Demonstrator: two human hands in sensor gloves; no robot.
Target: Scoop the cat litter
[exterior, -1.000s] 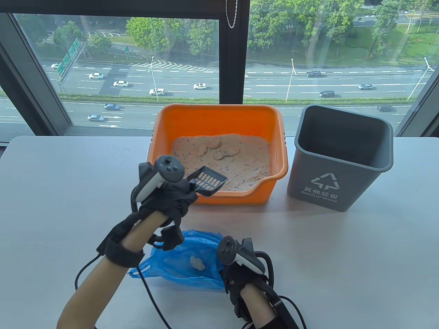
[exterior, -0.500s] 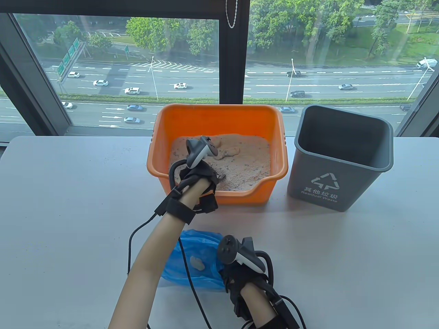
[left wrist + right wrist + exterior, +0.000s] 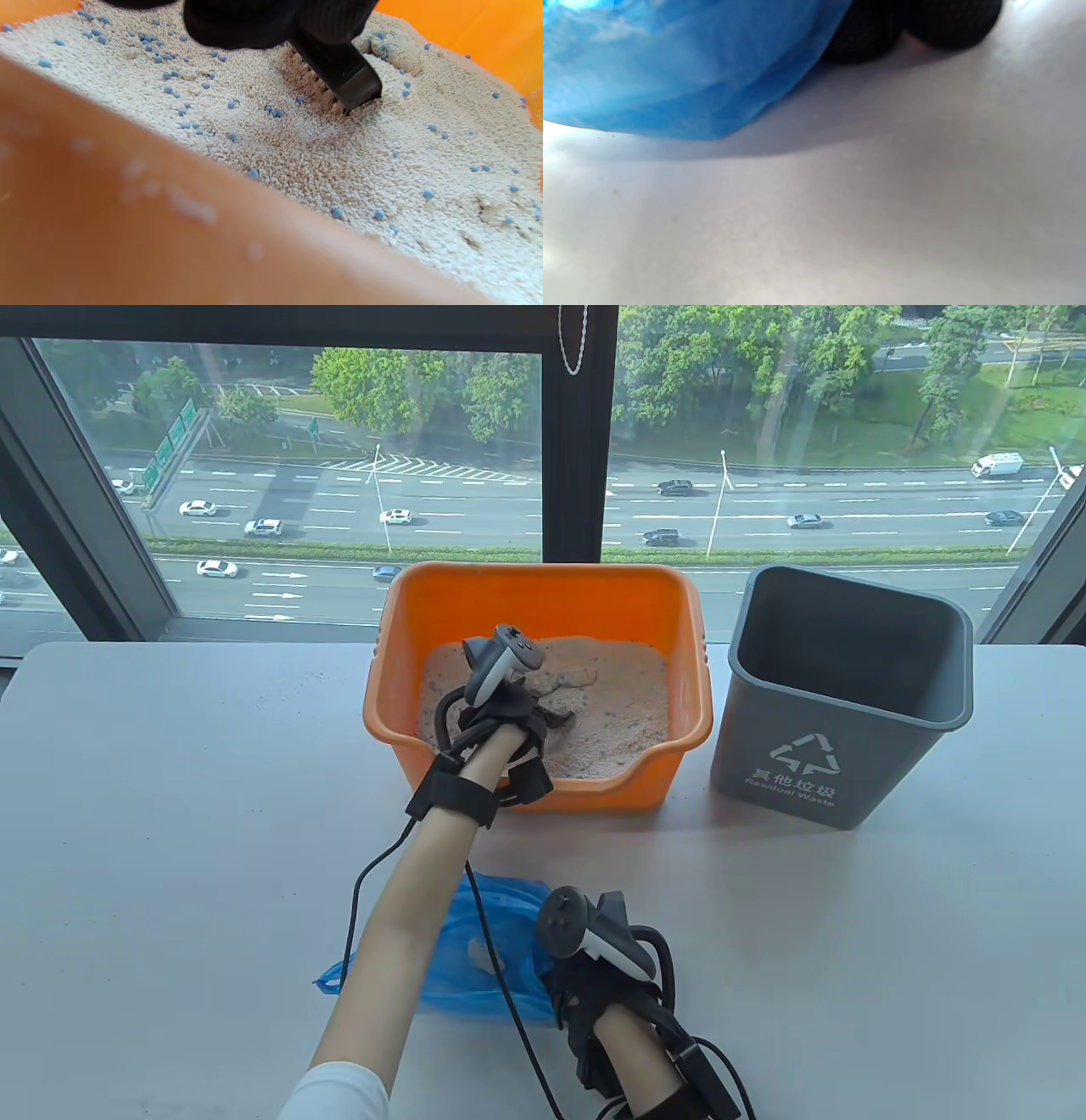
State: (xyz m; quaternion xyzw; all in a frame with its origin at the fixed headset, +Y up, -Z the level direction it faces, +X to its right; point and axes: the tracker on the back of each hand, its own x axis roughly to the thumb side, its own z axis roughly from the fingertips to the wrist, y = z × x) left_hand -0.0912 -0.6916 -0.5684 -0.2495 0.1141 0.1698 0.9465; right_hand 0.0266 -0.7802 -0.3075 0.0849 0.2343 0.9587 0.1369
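An orange litter box holds pale litter with blue specks and a few clumps. My left hand is inside the box and grips a black slotted scoop, whose blade is dug into the litter just short of the clumps. My right hand rests on the table and holds the edge of a blue plastic bag. The bag has a pale lump inside it.
A grey waste bin, open and standing upright, is to the right of the litter box. The white table runs up to a window sill behind. My left forearm and its cable cross over the bag.
My left hand carried the scoop from the box's front-left rim into the box and pushed the blade down into the litter toward the clumps. My right hand stayed on the bag.
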